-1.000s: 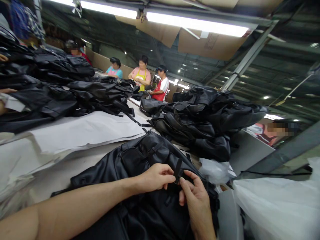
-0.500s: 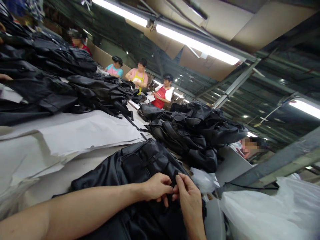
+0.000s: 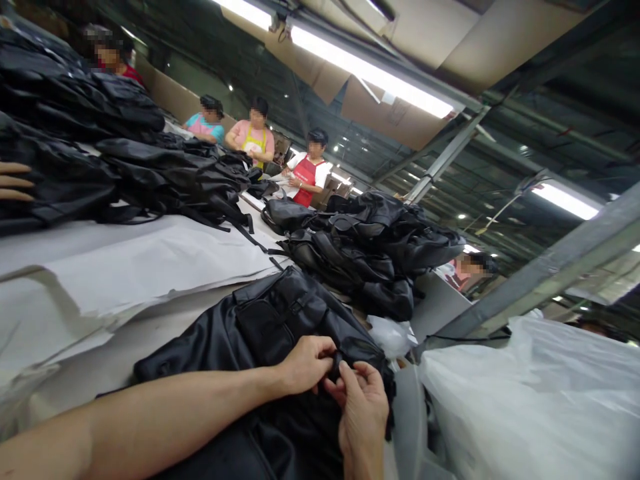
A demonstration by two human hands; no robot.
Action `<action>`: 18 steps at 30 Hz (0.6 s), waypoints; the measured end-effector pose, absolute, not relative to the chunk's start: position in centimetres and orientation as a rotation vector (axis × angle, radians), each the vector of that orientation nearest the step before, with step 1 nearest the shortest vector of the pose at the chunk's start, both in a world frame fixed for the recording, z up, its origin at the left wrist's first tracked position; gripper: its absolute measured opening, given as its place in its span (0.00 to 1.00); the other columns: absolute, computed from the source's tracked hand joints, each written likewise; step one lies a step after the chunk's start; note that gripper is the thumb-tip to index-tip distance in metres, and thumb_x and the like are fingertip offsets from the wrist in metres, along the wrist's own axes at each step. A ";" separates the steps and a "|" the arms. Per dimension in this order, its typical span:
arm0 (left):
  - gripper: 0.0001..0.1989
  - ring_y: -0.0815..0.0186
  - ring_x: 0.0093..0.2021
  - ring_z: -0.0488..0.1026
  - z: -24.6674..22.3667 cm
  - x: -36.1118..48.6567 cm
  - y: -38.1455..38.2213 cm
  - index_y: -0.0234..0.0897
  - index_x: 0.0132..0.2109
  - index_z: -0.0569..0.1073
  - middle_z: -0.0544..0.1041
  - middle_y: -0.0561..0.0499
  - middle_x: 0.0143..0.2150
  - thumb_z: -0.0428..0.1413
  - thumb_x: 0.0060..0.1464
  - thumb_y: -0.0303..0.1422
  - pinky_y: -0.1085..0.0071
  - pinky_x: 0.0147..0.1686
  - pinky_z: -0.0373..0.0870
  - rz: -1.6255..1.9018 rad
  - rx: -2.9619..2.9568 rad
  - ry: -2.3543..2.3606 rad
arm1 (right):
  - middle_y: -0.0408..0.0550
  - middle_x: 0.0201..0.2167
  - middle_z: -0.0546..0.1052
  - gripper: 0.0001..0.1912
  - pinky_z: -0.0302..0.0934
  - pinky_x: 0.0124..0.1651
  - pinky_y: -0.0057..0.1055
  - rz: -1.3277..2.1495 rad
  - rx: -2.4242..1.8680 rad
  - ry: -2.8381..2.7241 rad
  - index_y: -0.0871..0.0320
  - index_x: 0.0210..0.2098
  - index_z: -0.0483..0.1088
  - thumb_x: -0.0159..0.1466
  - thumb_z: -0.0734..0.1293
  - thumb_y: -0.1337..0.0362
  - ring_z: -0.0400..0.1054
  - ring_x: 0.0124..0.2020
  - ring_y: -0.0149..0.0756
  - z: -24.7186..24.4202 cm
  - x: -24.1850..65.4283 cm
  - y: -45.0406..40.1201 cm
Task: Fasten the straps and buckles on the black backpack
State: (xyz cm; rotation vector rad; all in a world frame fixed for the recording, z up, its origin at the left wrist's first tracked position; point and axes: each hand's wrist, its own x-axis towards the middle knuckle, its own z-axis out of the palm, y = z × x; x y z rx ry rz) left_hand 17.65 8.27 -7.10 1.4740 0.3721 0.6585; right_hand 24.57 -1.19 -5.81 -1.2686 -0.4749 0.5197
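Observation:
A black, shiny backpack (image 3: 265, 323) with a flap pocket and straps lies in front of me at a slant. Over its right side my left hand (image 3: 306, 365) is closed, thumb and fingers pinching a short black strap (image 3: 337, 362). My right hand (image 3: 364, 399) meets it from the right, its thumb and forefinger closed on the same strap. Both sets of fingertips are nearly touching, and they partly hide the strap's end. Below my forearm, more of the black material spreads toward the bottom edge.
Piles of black bags lie at the left (image 3: 165, 177) and beyond the backpack (image 3: 370, 247). White paper sheets (image 3: 165, 257) cover the table. Clear plastic bags (image 3: 530, 393) and a slanted metal post (image 3: 540, 280) stand right. Another person's hand (image 3: 15, 181) rests at far left; several people work behind.
The view has shifted, so the background sits further left. My right hand's fingers have curled lower around the strap, whose tip stuck up before. Another person's hand shows more at the left.

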 end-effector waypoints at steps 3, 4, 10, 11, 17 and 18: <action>0.08 0.72 0.18 0.68 -7.0 17.6 8.3 0.34 0.32 0.71 0.70 0.57 0.23 0.49 0.44 0.26 0.82 0.11 0.63 0.679 1.488 0.374 | 0.29 0.17 0.68 0.32 0.73 0.27 0.26 0.497 -1.238 -0.441 0.55 0.37 0.60 0.43 0.80 0.54 0.64 0.19 0.25 -5.8 24.5 -1.2; 0.08 0.72 0.18 0.68 -7.1 17.7 8.3 0.34 0.32 0.71 0.70 0.57 0.23 0.49 0.44 0.26 0.81 0.11 0.64 0.681 1.490 0.375 | 0.29 0.17 0.68 0.32 0.73 0.27 0.26 0.490 -1.231 -0.434 0.55 0.37 0.60 0.43 0.80 0.55 0.64 0.19 0.25 -5.8 24.5 -1.2; 0.08 0.68 0.20 0.73 -7.4 18.0 8.2 0.35 0.33 0.68 0.72 0.55 0.23 0.47 0.46 0.24 0.82 0.11 0.64 0.663 1.485 0.396 | 0.29 0.17 0.69 0.32 0.72 0.26 0.26 0.440 -1.233 -0.411 0.55 0.36 0.59 0.41 0.81 0.56 0.65 0.18 0.26 -5.6 25.4 0.1; 0.08 0.69 0.20 0.73 -7.4 18.0 8.2 0.35 0.33 0.68 0.72 0.55 0.23 0.46 0.46 0.25 0.82 0.11 0.63 0.662 1.482 0.402 | 0.29 0.17 0.69 0.32 0.72 0.26 0.26 0.421 -1.244 -0.419 0.55 0.36 0.60 0.41 0.81 0.55 0.65 0.18 0.26 -5.4 25.7 0.3; 0.05 0.70 0.19 0.72 -7.1 18.0 8.3 0.35 0.33 0.68 0.72 0.55 0.23 0.48 0.47 0.27 0.83 0.11 0.63 0.656 1.455 0.392 | 0.36 0.19 0.71 0.34 0.71 0.27 0.29 0.618 -1.435 -0.664 0.60 0.39 0.67 0.43 0.78 0.44 0.68 0.21 0.31 -4.3 27.4 -0.2; 0.05 0.70 0.19 0.72 -7.1 18.0 8.3 0.34 0.33 0.68 0.73 0.54 0.24 0.49 0.48 0.28 0.83 0.11 0.63 0.646 1.447 0.376 | 0.37 0.21 0.73 0.35 0.71 0.28 0.29 0.666 -1.447 -0.706 0.60 0.41 0.67 0.44 0.78 0.44 0.69 0.22 0.31 -4.1 27.7 -0.6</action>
